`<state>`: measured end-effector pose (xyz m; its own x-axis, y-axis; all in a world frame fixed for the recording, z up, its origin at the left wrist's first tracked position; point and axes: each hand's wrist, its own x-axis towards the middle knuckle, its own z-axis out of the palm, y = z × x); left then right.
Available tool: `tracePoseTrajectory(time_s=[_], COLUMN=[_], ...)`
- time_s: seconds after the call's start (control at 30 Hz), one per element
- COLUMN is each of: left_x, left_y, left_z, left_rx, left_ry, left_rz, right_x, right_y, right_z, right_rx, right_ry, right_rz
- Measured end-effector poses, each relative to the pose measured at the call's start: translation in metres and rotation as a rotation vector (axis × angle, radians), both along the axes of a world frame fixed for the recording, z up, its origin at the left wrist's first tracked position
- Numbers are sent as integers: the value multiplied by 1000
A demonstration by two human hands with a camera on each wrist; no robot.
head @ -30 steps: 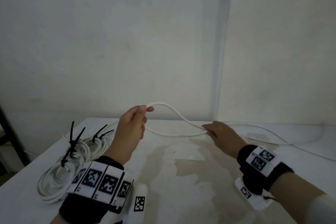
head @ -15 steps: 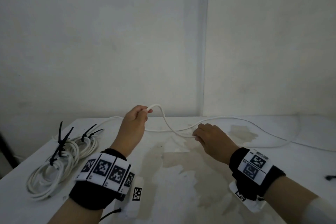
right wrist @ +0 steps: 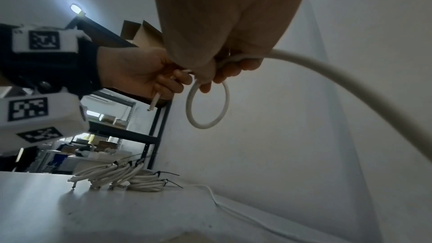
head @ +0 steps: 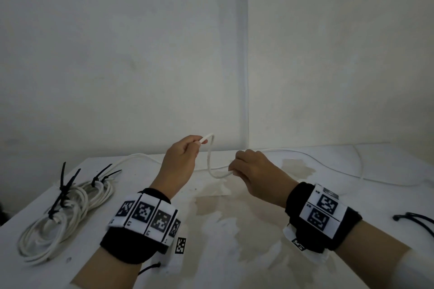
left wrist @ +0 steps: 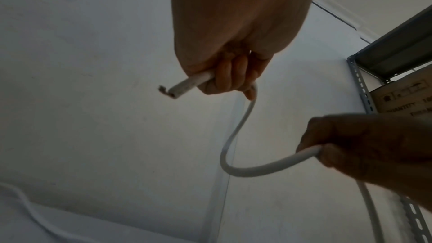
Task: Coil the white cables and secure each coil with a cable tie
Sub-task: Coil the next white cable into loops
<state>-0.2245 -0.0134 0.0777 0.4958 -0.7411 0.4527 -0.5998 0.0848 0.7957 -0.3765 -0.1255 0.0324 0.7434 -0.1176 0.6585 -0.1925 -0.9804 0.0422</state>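
A loose white cable [head: 210, 162] hangs in a short loop between my two hands above the white table [head: 234, 253]. My left hand [head: 180, 162] grips the cable close to its cut end [left wrist: 177, 91], which sticks out of the fist. My right hand [head: 253, 171] grips the same cable [right wrist: 208, 106] a little further along, lower and to the right. From there the rest of the cable [head: 328, 169] trails over the table to the right. Finished coils [head: 63, 213] bound with black cable ties [head: 64, 183] lie at the left.
Loose black cable ties [head: 415, 220] lie at the table's right edge. Another white cable [head: 138, 157] runs along the back near the wall. A metal shelf rack [right wrist: 131, 132] stands left of the table. The tabletop has a worn, stained patch [head: 234, 218] in the middle.
My right hand has moved left toward my left hand, so the cable span between them has shortened into a tight hanging loop. The view has shifted to the right.
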Motion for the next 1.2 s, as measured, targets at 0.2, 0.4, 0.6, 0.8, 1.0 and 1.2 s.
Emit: tracePoseTrajectory(time_s=[0.2, 0.4, 0.6, 0.8, 1.0, 1.2], left_x=[-10, -29, -31, -19, -14, -8], left_y=[6, 10, 21, 27, 29, 32], left_z=[-1, -1, 6, 7, 9, 10], left_rx=[101, 234, 190, 172, 178, 207], left_ry=[11, 88, 139, 268, 279, 194], left_rz=[-78, -198, -267, -278, -265, -274], right_x=[-5, -8, -8, -7, 7, 13], right_y=[18, 23, 11, 7, 12, 15], right_z=[23, 40, 48, 47, 52, 54], right_rx=[154, 466, 690, 749, 712, 666], right_ry=[-41, -70, -90, -112, -2, -34], right_rz=[127, 105, 123, 62, 24, 48])
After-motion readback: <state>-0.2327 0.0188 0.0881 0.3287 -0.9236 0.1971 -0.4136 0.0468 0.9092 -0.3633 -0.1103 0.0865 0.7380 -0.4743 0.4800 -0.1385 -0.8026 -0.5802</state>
